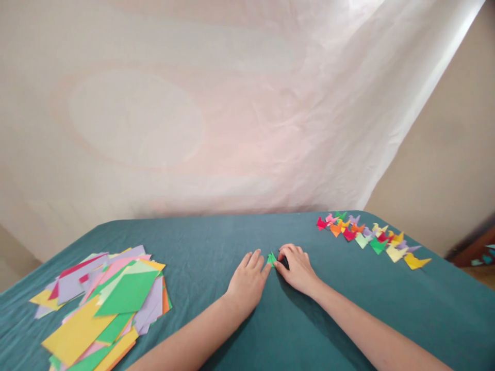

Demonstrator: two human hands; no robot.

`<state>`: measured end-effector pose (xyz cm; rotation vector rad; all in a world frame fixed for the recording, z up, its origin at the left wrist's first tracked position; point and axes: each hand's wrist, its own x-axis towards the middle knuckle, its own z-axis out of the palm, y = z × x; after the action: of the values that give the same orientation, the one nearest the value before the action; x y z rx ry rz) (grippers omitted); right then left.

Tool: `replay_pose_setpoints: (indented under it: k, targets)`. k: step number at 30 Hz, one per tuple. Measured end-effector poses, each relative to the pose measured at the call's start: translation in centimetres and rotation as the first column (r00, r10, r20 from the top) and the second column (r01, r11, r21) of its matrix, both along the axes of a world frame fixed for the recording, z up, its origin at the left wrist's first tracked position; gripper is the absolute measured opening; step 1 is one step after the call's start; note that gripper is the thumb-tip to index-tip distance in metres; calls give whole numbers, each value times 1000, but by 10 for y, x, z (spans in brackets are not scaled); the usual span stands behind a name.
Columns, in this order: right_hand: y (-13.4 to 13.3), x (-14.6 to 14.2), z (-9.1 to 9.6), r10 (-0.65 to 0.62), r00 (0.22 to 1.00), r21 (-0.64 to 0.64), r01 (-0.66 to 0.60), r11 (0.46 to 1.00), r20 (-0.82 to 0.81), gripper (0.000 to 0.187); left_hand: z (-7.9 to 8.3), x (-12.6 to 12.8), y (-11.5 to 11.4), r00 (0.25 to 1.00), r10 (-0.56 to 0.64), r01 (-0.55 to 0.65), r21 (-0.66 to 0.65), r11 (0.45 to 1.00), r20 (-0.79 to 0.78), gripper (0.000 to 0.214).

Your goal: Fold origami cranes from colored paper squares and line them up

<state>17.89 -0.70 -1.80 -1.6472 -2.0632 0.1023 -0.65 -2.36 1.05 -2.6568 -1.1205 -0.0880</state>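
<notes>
A small green folded paper piece (271,259) with pointed tips lies near the middle of the cloth-covered table, between my hands. My left hand (248,281) rests palm down to its left, with fingers stretched out and the thumb touching the paper's edge. On the other side, my right hand (297,268) is curled, its thumb and fingertips at the paper's right edge. A dark gap shows under the right index finger. The fingertips partly cover the paper, so its exact folds are hard to make out.
Loose coloured paper sheets (127,291) lie in a spread pile at the left. Several small folded paper birds (378,246) stand in rows at the right. Dark green cloth covers the table (201,242), and a pale sheet (232,129) hangs behind it.
</notes>
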Motion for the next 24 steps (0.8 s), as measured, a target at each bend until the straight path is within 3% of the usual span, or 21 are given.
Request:
replay_pose_setpoints:
  k: [6, 12, 24]
  targets:
    - [1, 1, -3, -1, 999, 6, 1, 1000, -35, 21, 7, -1, 0, 1000, 8, -8, -21, 1000, 5, 36]
    - [-1, 0, -1, -16, 999, -13, 16, 1000, -35, 26, 3, -3, 1, 1000, -7, 8, -23, 1000, 22, 36]
    - [12, 2, 4, -66, 997, -167, 58, 984, -48, 23, 0, -4, 3, 999, -7, 7, 0, 1000, 34, 35]
